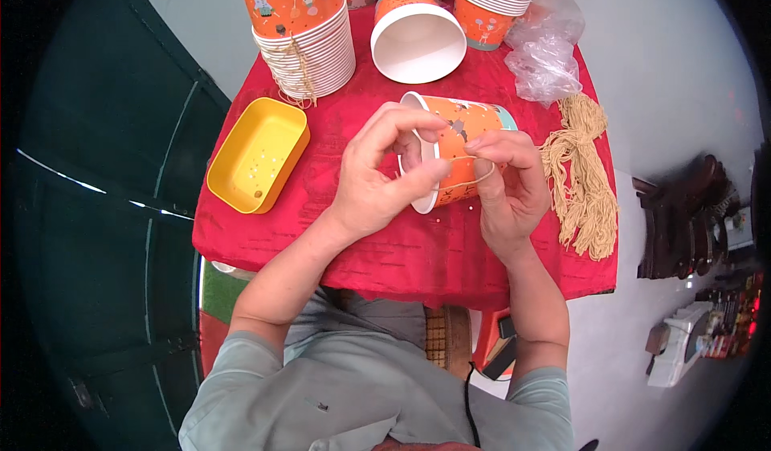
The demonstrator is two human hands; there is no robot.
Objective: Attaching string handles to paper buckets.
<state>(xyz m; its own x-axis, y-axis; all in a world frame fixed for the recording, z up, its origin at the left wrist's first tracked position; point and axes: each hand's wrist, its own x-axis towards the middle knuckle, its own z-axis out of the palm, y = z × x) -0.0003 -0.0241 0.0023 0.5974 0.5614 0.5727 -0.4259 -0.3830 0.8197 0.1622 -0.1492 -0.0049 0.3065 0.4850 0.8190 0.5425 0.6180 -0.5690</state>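
Observation:
An orange paper cup [470, 114] with dark printed figures, a white rim and a pale teal base lies on its side, mouth to the left. My left hand [377, 170] is at its rim, thumb over the outer wall and curled fingers at the mouth; index finger and thumb are apart. Thumb and forefinger of my right hand [514, 182] pinch a thin tan string [467, 184], which loops across the cup's printed side. Where the string meets the cup is partly hidden by my fingers.
A yellow tray [261, 150] holding small white bits stands left. Behind are a stack of cups [309, 57] with string hanging on it, a single tipped cup [418, 45] and another stack [490, 9]. A plastic bag [550, 57] and string bundle [586, 178] lie right on the red cloth [361, 266].

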